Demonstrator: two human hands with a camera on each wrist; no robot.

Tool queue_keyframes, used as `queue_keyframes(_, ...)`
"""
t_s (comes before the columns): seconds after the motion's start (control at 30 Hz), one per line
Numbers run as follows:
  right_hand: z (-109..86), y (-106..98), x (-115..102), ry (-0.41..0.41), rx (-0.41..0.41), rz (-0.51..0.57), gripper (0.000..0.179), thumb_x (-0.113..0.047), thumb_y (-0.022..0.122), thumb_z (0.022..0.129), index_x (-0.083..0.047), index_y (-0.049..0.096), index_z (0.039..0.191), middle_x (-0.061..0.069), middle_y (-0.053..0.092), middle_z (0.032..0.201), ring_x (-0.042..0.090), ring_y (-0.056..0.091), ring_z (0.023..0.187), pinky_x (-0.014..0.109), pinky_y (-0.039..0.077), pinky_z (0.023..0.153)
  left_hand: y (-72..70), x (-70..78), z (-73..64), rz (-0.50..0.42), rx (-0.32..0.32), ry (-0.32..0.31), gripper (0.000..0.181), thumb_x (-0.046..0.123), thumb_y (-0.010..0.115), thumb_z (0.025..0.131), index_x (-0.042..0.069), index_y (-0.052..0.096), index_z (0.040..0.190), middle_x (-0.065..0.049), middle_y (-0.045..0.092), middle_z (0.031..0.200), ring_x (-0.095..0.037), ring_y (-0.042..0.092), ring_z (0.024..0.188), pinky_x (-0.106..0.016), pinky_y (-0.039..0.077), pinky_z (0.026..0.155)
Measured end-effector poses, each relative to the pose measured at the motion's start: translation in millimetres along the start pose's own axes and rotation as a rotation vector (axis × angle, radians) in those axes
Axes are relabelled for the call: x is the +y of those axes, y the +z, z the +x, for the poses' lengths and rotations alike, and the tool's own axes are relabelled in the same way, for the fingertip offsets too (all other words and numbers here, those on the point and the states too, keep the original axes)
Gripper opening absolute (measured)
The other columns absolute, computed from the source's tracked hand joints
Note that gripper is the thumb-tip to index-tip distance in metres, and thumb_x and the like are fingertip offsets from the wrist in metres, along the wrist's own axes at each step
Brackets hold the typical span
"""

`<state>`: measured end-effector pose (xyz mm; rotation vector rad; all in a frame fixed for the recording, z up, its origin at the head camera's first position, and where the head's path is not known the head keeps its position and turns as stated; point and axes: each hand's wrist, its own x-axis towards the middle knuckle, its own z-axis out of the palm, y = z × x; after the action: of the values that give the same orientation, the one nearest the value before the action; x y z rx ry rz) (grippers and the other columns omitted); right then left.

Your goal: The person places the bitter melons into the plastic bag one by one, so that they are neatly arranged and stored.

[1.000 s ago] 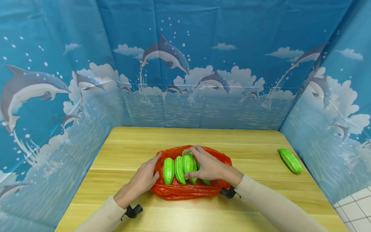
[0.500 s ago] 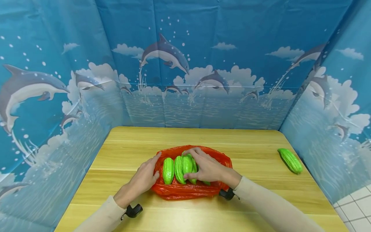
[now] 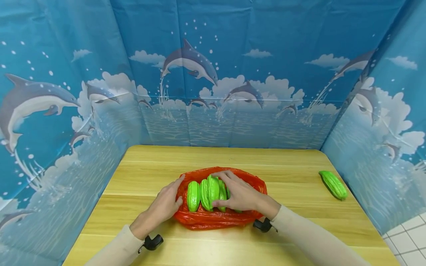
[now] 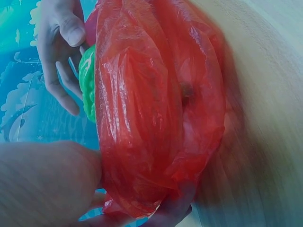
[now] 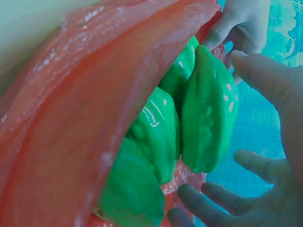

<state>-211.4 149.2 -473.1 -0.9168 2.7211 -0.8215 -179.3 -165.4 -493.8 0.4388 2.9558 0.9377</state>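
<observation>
A red plastic bag (image 3: 213, 221) lies on the table with its mouth open upward. Inside stand several green bitter melons (image 3: 193, 195) side by side. My left hand (image 3: 163, 203) holds the bag's left end, thumb on the near side and fingers along the far rim. Over the bag's middle, my right hand (image 3: 243, 192) spreads its thumb and fingers around an upright bitter melon (image 5: 208, 111). In the right wrist view, a gap shows between the thumb and that melon, and the fingertips are close to its other end. The bag wall hides the melons' lower parts.
One more bitter melon (image 3: 332, 184) lies near the table's right edge. The wooden table (image 3: 159, 159) is enclosed by blue dolphin-print curtains (image 3: 283, 55) at the back and sides. White floor tiles (image 3: 412, 232) show at the lower right.
The bitter melon by my right hand has shifted left and lower, against its neighbour, and more of it shows. My left hand and the bag have barely moved.
</observation>
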Motion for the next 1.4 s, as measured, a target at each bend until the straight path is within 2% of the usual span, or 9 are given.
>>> queue_keyframes(0.17,-3.1,-4,0,0.019,0.024,-0.007,0.096,-0.065,0.087,0.1,-0.024,0.046,0.177,0.015,0.053,0.174,0.036,0.073,0.127,0.047,0.064,0.084,0.1,-1.2,0.3,0.006,0.002,0.002,0.081,-0.006,0.076,0.104,0.0,0.043,0.178,-0.03,0.058,0.173,-0.05,0.061,0.158,-0.065,0.057,0.125)
queue_keyframes(0.33,-7.7,-9,1,0.03,0.059,-0.025,0.095,-0.064,0.086,0.101,-0.023,0.047,0.177,0.014,0.051,0.177,0.039,0.072,0.136,0.052,0.067,0.092,1.0,-2.6,0.1,0.006,-0.001,0.004,0.081,-0.006,0.076,0.104,-0.001,0.043,0.178,-0.031,0.059,0.171,-0.051,0.062,0.157,-0.065,0.058,0.125)
queue_keyframes(0.57,-16.2,-17,5,0.022,0.118,-0.016,0.086,-0.056,0.086,0.104,-0.023,0.05,0.175,0.01,0.053,0.174,0.035,0.075,0.132,0.051,0.068,0.095,0.5,-3.6,-0.2,0.01,-0.001,0.008,0.08,-0.006,0.076,0.104,-0.001,0.043,0.177,-0.031,0.059,0.172,-0.051,0.062,0.158,-0.065,0.056,0.126)
queue_keyframes(0.9,-26.3,-29,13,0.01,0.208,-0.009,0.072,-0.042,0.088,0.106,-0.024,0.057,0.168,0.011,0.056,0.17,0.042,0.069,0.146,0.067,0.064,0.115,1.5,-3.2,0.8,0.015,-0.006,0.006,0.08,-0.006,0.076,0.104,-0.001,0.043,0.177,-0.032,0.059,0.171,-0.052,0.062,0.157,-0.065,0.057,0.126)
queue_keyframes(1.4,-44.8,-60,37,0.044,0.348,0.014,0.06,-0.037,0.084,0.109,-0.019,0.062,0.162,0.011,0.064,0.162,0.038,0.066,0.142,0.068,0.06,0.117,4.8,-3.1,1.1,0.012,0.0,0.009,0.08,-0.006,0.078,0.103,-0.001,0.045,0.176,-0.032,0.062,0.168,-0.051,0.065,0.154,-0.065,0.059,0.124)
